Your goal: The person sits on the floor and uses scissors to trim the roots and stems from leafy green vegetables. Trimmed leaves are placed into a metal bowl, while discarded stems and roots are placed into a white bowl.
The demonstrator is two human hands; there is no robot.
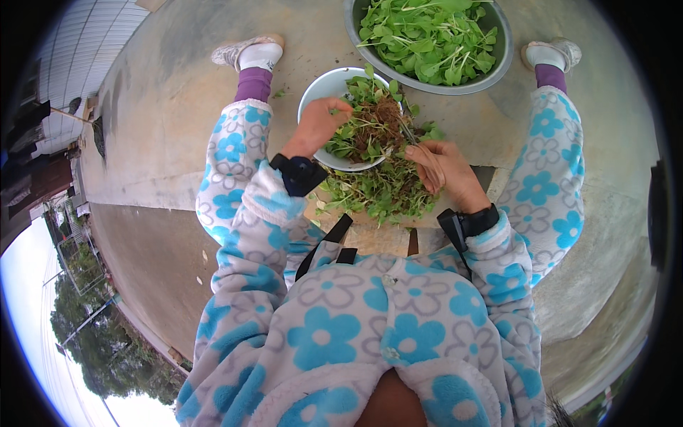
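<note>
My right hand [455,174] is closed round a pair of scissors [407,132], whose thin metal blades point up toward the bowl. Above the left side of a white bowl [307,96], my left hand [317,129] is closed, thumb and fingers pinched together; whatever lies between them is too small to make out. Leafy green plants with brown, soil-covered roots [380,119] fill the bowl. More uncleaned greens [380,192] lie heaped just below the bowl, between my forearms.
A grey metal basin [506,53] full of clean leafy greens [430,43] stands beyond the bowl. My shoes [245,53] rest on the concrete floor [156,135] either side. Under the heaped greens is a tan, low surface [363,226].
</note>
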